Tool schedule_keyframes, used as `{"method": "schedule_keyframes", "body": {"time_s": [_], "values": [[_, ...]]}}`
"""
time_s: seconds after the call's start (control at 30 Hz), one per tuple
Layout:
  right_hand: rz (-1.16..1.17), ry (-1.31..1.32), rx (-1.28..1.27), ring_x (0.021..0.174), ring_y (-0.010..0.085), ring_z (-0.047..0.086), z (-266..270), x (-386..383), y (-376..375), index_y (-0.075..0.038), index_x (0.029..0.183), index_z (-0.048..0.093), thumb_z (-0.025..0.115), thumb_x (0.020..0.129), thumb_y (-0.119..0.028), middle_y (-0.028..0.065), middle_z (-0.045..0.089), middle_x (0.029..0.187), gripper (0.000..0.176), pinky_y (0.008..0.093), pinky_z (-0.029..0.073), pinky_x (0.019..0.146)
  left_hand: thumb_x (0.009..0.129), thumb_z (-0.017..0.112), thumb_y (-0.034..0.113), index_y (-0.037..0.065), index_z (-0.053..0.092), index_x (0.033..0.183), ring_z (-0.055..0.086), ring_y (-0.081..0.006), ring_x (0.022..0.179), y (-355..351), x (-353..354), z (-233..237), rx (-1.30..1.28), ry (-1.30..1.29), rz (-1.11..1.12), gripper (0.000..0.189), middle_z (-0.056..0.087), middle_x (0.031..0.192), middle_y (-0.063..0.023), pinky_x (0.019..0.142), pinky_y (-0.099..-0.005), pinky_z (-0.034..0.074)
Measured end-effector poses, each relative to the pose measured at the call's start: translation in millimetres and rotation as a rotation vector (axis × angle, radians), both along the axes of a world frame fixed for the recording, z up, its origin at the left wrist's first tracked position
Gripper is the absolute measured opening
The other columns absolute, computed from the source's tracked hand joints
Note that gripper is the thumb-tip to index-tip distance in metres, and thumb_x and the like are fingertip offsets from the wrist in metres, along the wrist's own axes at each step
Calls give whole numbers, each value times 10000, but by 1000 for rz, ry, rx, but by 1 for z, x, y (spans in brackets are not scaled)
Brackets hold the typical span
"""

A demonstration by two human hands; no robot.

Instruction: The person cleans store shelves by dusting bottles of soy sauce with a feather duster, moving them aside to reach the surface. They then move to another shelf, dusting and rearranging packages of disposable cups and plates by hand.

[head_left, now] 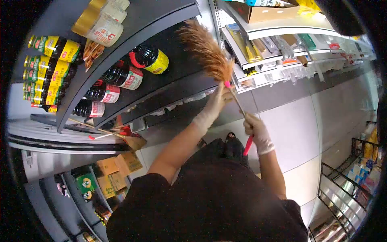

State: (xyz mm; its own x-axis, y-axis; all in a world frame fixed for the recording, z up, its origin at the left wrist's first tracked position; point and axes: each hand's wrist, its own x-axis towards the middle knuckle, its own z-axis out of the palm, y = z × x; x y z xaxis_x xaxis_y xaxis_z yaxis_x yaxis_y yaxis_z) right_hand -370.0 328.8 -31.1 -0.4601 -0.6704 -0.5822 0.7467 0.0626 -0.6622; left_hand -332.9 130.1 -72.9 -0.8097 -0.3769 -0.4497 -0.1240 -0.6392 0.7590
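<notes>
A brown feather duster (pixel 207 52) with a metal rod and a pink handle is held across both gloved hands. My left hand (pixel 215 105), in a pale glove, is closed around the rod just below the feathers, by the pink collar. Lower down, my right hand (pixel 256 131) grips the rod above the pink handle end. The feathers lie over the edge of a dark shelf (pixel 179 60), right of a dark bottle with a yellow label (pixel 149 59). Neither hand touches the shelf.
Dark bottles with red labels (pixel 123 75) and yellow-labelled bottles (pixel 50 72) stand on the left shelves. White shelves (pixel 290 30) with packaged goods are at upper right. Cardboard boxes (pixel 117 173) sit at lower left. A black wire rack (pixel 342 181) with goods stands at right.
</notes>
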Motion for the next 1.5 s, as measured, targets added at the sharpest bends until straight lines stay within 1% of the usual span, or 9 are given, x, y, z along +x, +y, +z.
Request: {"method": "schedule_keyframes", "body": {"time_s": [0.27, 0.4, 0.5, 0.67, 1.13, 1.23, 1.33, 1.43, 1.5], "values": [[-118, -365, -115, 782, 102, 525, 21, 106, 42, -35, 1198, 518, 574, 923, -332, 4, 556, 872, 408, 236, 435, 734, 938, 409, 564, 119, 493, 923, 277, -78, 419, 41, -2, 1, 218, 10, 212, 454, 297, 541, 73, 418, -261, 223], [325, 107, 79, 850, 80, 521, 27, 110, 57, -58, 1148, 547, 542, 930, -196, 11, 572, 912, 258, 247, 431, 794, 929, 437, 561, 132, 497, 915, 236, -57, 398, 30, -5, 26, 144, -13, 207, 433, 260, 534, 96, 384, -241, 180], [188, 341, 123, 848, 82, 519, 31, 108, 50, -49, 1133, 555, 545, 931, -177, 6, 580, 907, 239, 243, 424, 800, 955, 398, 541, 187, 386, 722, 216, -61, 396, 23, -10, 28, 176, 80, 163, 424, 254, 512, 84, 383, -249, 162], [-48, 381, 269, 647, 26, 464, 28, 110, 66, -44, 1101, 624, 542, 943, -158, -19, 524, 758, 211, 199, 405, 555, 950, 445, 334, 149, 512, 893, 213, -55, 392, 5, -24, 32, 362, 108, 285, 204, 236, 509, 87, 379, -221, 164], [-93, 547, 350, 943, 84, 546, 22, 93, 60, 20, 1160, 597, 547, 919, -82, 57, 646, 1011, 266, 249, 436, 870, 907, 455, 571, 172, 451, 850, 204, -64, 371, 45, -39, 5, 243, 25, 369, 403, 229, 488, 96, 366, -240, 146], [-74, 497, 344, 798, 95, 514, -4, 97, 66, 40, 1141, 590, 569, 908, -101, 22, 601, 904, 272, 244, 448, 755, 908, 456, 577, 183, 454, 865, 223, -61, 371, 48, -43, -6, 314, 29, 363, 397, 248, 483, 91, 366, -232, 154], [-79, 356, 371, 743, 81, 480, -4, 95, 73, 32, 1120, 599, 570, 905, -94, -7, 560, 844, 251, 215, 431, 695, 918, 452, 568, 176, 450, 855, 218, -55, 366, 33, -37, -82, 508, 534, 32, 397, 258, 481, 89, 355, -227, 156], [-115, 305, 383, 732, 65, 469, 2, 91, 71, 20, 1107, 607, 567, 902, -84, -19, 539, 822, 232, 197, 414, 669, 935, 419, 560, 160, 446, 868, 209, -57, 358, 54, -37, -23, 219, 14, 340, 406, 248, 474, 85, 341, -225, 153], [-99, 408, 335, 728, 60, 467, -9, 94, 74, 11, 1104, 612, 569, 902, -85, -22, 536, 820, 228, 194, 405, 653, 939, 416, 551, 160, 416, 716, 186, -60, 342, 40, -34, -58, 398, 319, 135, 450, 227, 460, 89, 332, -232, 139]]}}
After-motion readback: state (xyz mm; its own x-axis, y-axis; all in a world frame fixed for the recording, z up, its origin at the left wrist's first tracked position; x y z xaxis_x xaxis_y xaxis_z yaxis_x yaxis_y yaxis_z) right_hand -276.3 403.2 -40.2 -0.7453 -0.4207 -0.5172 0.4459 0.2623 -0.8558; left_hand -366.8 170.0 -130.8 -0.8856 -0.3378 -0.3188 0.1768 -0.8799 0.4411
